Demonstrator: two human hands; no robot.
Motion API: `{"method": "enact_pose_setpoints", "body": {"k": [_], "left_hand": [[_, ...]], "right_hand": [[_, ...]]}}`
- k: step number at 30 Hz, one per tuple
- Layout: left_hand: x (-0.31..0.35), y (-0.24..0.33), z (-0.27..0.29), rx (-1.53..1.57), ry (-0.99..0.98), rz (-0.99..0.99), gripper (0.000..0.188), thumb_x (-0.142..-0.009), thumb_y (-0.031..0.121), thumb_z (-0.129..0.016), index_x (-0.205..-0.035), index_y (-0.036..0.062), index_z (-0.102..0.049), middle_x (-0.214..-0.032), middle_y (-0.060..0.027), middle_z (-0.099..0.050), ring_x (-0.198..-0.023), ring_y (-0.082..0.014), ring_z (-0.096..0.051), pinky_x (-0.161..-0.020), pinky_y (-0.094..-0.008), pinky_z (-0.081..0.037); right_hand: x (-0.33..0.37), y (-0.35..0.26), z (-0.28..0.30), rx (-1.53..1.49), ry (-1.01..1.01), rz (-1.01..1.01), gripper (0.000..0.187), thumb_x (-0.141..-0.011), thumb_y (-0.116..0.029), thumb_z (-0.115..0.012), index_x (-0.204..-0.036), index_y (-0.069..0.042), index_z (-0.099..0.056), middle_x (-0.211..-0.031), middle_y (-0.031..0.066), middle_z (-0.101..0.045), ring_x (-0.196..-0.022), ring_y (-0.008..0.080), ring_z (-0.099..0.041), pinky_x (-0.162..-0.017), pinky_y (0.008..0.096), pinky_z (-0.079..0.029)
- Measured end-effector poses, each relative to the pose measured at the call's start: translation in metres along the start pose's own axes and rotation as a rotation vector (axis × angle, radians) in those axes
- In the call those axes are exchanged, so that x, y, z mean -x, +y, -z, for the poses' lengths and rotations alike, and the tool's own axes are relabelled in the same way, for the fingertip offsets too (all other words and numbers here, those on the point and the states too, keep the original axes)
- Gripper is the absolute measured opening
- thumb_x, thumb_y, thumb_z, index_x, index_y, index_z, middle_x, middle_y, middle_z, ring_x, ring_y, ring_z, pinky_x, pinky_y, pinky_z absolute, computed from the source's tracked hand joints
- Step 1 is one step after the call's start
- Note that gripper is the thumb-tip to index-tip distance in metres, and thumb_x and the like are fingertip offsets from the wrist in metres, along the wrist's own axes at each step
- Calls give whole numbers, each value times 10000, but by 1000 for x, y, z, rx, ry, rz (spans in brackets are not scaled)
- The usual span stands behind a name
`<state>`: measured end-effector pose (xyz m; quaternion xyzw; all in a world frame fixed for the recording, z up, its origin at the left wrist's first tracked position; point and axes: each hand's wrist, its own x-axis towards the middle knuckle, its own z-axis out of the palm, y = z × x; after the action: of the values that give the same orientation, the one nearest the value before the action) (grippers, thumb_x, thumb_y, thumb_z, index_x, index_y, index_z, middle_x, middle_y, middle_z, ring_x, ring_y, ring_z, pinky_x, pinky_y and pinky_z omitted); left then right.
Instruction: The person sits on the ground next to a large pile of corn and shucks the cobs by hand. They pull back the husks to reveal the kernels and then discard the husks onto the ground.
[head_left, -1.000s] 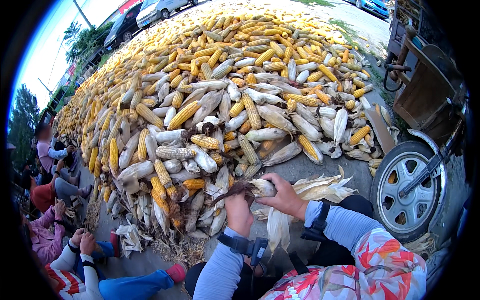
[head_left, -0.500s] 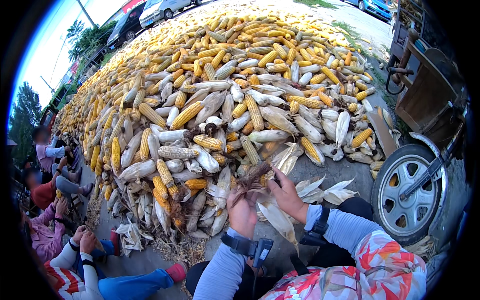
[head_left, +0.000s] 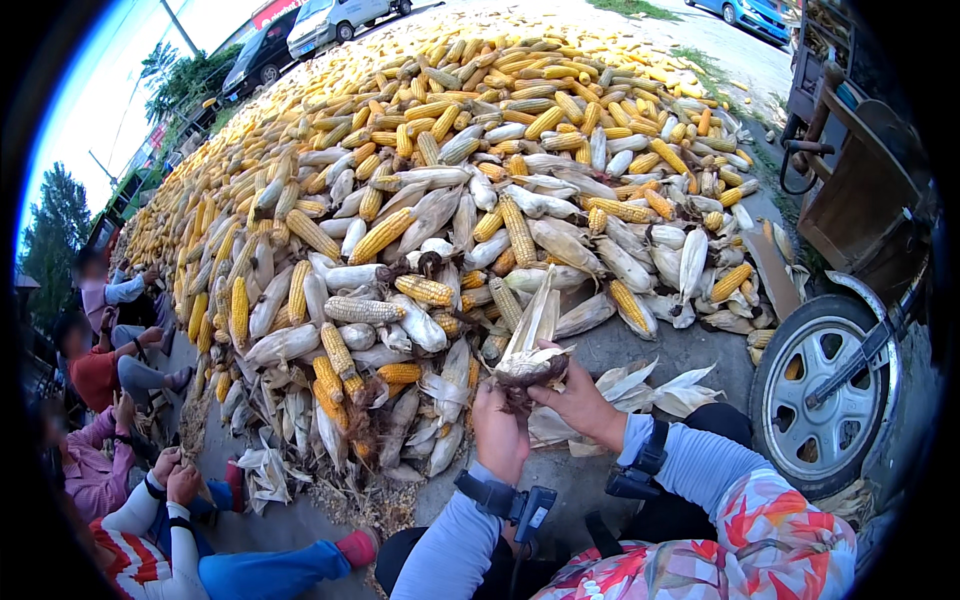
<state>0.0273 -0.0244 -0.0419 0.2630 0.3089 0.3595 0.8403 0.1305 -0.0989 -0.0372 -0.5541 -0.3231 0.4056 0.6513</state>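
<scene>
My left hand [head_left: 500, 432] and my right hand [head_left: 580, 402] are close together at the near edge of a big corn pile. Both are closed around one ear of corn [head_left: 530, 372], with brown, withered silk and dry husk at the part they grip. Pale husk leaves [head_left: 538, 318] stand up from it, away from me. My fingers hide most of the ear, so its kernels cannot be made out. Loose dry husks [head_left: 625, 390] lie on the ground just right of my right hand.
The corn pile [head_left: 400, 240] mixes bare yellow ears with ears in pale husks. To the right stands a wheeled cart with a spoked wheel [head_left: 818, 390]. Several people sit along the left side; the nearest person's hands [head_left: 178, 478] are together. Vehicles [head_left: 335, 22] are parked beyond.
The ear has been turned: husk that hung below my right hand is gone from there, and pale leaves now point upward. My left hand has closed in, and the view has shifted slightly.
</scene>
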Motion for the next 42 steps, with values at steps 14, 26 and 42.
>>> {"method": "enact_pose_setpoints", "body": {"k": [14,26,42], "left_hand": [[-15,30,1,-227,81,-76,210,-945,132,-416,-989,-40,-529,-923,-117,-609,-830,-173,-598,-754,-291,-483],[-41,53,53,-271,235,-134,186,-940,138,-430,-990,-15,-522,-917,-95,-603,-816,-181,-590,-708,-312,-489],[-18,21,24,-1113,-204,-238,573,-799,127,-621,-1286,-55,-382,-1253,-229,-482,-1157,-307,-488,-988,-349,-368]], "right_hand": [[-40,-3,67,-461,356,-1,423,-894,-336,-568,-1193,-59,-455,-1092,44,-552,-976,178,-556,-850,396,-471],[-54,-7,112,-558,534,68,462,-852,-350,-625,-1166,-58,-455,-1069,49,-546,-992,219,-530,-878,432,-427],[-27,0,50,447,311,211,423,-766,-108,-676,-1130,6,-492,-928,108,-606,-857,190,-579,-791,304,-453]]}}
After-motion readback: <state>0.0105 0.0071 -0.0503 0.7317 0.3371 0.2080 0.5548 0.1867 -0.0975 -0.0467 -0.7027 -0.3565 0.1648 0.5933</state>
